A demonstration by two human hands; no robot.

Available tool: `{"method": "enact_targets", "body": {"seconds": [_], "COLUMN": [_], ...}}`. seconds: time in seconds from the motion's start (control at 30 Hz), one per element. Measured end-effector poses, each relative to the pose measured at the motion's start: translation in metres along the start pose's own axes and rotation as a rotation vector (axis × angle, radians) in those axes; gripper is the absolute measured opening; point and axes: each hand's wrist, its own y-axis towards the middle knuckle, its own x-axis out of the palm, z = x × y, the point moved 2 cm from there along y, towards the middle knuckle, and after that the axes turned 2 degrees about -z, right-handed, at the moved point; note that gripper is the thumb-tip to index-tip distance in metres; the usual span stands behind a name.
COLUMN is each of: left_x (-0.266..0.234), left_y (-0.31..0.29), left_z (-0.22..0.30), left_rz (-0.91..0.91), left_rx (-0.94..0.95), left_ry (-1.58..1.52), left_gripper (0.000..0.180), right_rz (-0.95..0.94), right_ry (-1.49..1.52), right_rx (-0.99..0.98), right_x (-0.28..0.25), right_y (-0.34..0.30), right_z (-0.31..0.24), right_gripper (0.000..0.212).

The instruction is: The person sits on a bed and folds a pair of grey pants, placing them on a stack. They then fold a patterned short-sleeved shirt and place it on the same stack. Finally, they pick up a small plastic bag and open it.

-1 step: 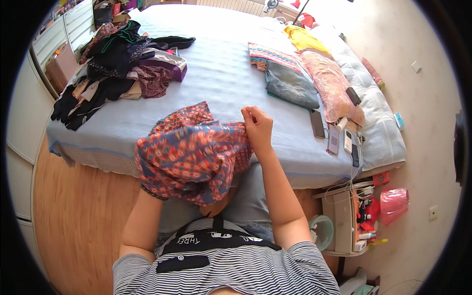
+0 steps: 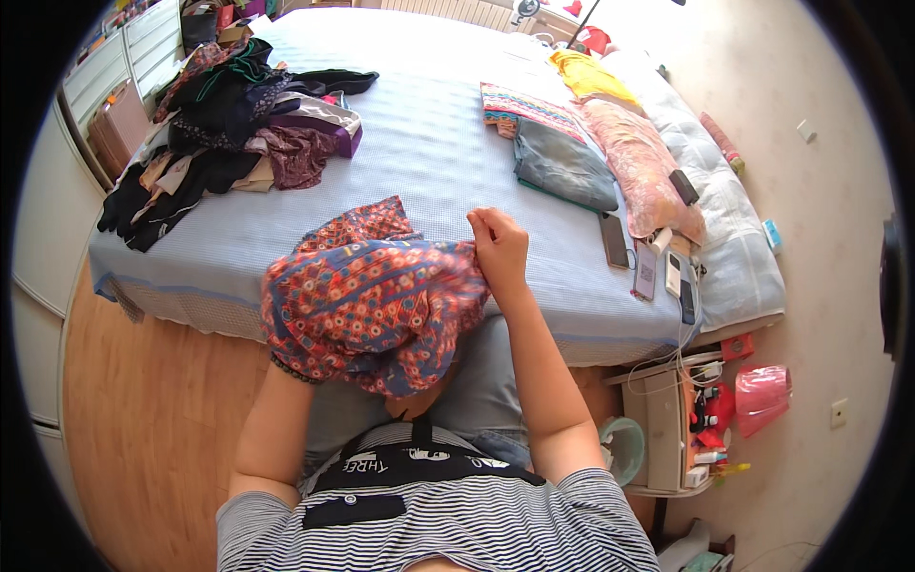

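A red and blue patterned garment [image 2: 367,296] hangs bunched over my lap at the near edge of the bed. My right hand [image 2: 500,250] is closed in a pinch at the garment's right upper edge. My left forearm [image 2: 276,410], with a dark band at the wrist, runs up into the cloth. The fabric covers my left hand, so its fingers cannot be seen. Part of the same garment reaches over the blue bedspread [image 2: 429,143]. Some of the cloth is smeared by motion.
A heap of dark clothes [image 2: 224,124] lies on the bed's left. Folded jeans [image 2: 562,167] and a patterned folded cloth [image 2: 534,107] are at the right, beside a pink pillow [image 2: 634,157]. Phones, including a dark one [image 2: 614,240], and cables lie near the corner. Below stands a bin [image 2: 624,448].
The garment's folds have shifted slightly. Both arms keep nearly the same position.
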Motion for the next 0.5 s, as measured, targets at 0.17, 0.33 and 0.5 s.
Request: {"method": "enact_targets", "body": {"seconds": [0.17,0.33,0.5], "left_x": [0.016,-0.004,-0.018], "left_y": [0.0,0.016,0.03], "left_z": [-0.016,0.009,0.023], "left_rz": [-0.032,0.065,0.12], "left_rx": [-0.059,-0.086,-0.059], "left_ry": [-0.995,-1.666,-1.874], "left_gripper": [0.057,0.056,0.056], "right_rz": [-0.049,-0.061,0.057], "right_ry": [-0.093,-0.161,0.329], "right_rx": [0.125,0.145,0.086], "right_x": [-0.003,-0.001,-0.033], "right_y": [-0.006,-0.015,-0.01], "right_z": [0.016,0.029,-0.057], "right_gripper": [0.013,0.011,0.003]}}
